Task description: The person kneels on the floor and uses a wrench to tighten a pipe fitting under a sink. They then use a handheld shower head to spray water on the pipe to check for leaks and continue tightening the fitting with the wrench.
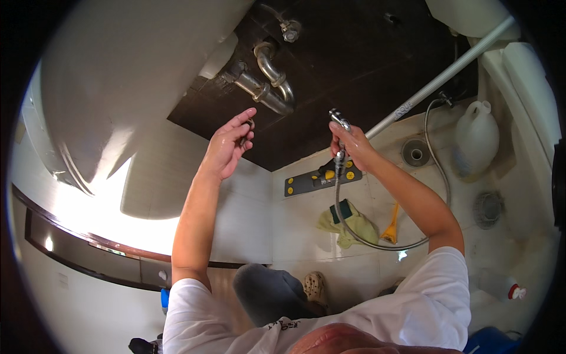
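My right hand [351,144] is wrapped around a chrome handheld bidet sprayer [339,116], its head pointing up and left. From the sprayer's lower end a flexible metal hose [346,228] loops down and curves right to a wall fitting [446,99]. My left hand [230,144] is raised just below the chrome P-trap [276,90], apart from it, with wet-looking skin. Its curled fingers hold a small dark object [250,124], mostly hidden, whose kind I cannot tell. Above the left hand hangs the underside of a white washbasin [132,84].
A flat mop head [300,183] with a long pole [424,93] leans across the corner. Nearby lie a yellow-green cloth [360,221] and a yellow scraper [390,231]. On the right are a plastic jug [477,137], floor drains [415,152], a toilet [530,88] and a red-capped bottle [499,285].
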The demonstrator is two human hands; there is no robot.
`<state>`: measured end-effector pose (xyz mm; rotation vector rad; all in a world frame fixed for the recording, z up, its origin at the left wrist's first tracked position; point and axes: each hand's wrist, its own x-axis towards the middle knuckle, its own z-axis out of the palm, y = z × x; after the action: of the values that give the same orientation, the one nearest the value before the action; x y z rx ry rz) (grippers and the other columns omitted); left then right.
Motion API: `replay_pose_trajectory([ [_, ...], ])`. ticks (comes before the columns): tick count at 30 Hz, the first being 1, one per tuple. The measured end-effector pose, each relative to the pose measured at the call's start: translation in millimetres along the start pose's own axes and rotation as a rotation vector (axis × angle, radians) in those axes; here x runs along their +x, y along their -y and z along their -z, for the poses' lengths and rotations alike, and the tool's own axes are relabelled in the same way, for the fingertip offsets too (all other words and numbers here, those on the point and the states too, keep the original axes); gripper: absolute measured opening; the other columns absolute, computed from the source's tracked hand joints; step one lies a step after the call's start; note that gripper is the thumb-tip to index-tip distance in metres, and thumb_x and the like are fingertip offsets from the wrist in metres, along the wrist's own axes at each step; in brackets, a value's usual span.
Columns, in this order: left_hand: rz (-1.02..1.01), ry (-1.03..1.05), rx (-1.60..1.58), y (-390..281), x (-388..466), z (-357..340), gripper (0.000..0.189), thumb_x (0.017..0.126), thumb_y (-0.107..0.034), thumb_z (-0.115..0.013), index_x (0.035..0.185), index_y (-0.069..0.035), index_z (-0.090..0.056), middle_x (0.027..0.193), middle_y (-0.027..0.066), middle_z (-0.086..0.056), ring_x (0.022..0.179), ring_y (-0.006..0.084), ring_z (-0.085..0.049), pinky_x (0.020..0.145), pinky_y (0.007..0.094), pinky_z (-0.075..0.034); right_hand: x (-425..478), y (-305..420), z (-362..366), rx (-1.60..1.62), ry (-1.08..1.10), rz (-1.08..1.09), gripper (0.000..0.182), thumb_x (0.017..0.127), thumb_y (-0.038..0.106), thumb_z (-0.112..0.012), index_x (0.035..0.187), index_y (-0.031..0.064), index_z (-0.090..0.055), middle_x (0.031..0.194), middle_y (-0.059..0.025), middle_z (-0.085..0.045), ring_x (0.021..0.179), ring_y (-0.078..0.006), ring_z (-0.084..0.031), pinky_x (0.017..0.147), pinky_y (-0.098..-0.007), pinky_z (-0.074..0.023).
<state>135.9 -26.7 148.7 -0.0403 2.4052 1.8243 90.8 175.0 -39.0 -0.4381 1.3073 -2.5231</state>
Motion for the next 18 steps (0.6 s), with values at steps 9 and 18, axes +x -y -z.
replay_pose_trajectory([
  [9, -0.928, -0.451, 1.104, -52, 22, -39, 0.018, 0.07, -0.007, -0.062, 0.087, -0.006, -0.057, 0.076, 0.0056, -0.058, 0.06, 0.0134, -0.054, 0.055, 0.0249, -0.045, -10, -31, -2, -0.039, 0.091, -0.073, 0.032, 0.081, 0.038, -0.052, 0.066, 0.0111, -0.045, 0.051, -0.0006, -0.047, 0.048, -0.0086, -0.048, 0.05, -0.0226, -0.0387],
  [18, -1.219, -0.439, 1.645, -28, 63, -45, 0.015, 0.065, 0.0, -0.056, 0.075, -0.012, -0.055, 0.073, 0.0045, -0.053, 0.063, 0.0256, -0.055, 0.052, 0.0333, -0.044, -9, -37, 7, -0.019, 0.011, -0.042, 0.032, 0.079, 0.036, -0.056, 0.064, 0.0105, -0.045, 0.049, -0.0003, -0.046, 0.046, -0.0082, -0.046, 0.049, -0.0227, -0.0397],
])
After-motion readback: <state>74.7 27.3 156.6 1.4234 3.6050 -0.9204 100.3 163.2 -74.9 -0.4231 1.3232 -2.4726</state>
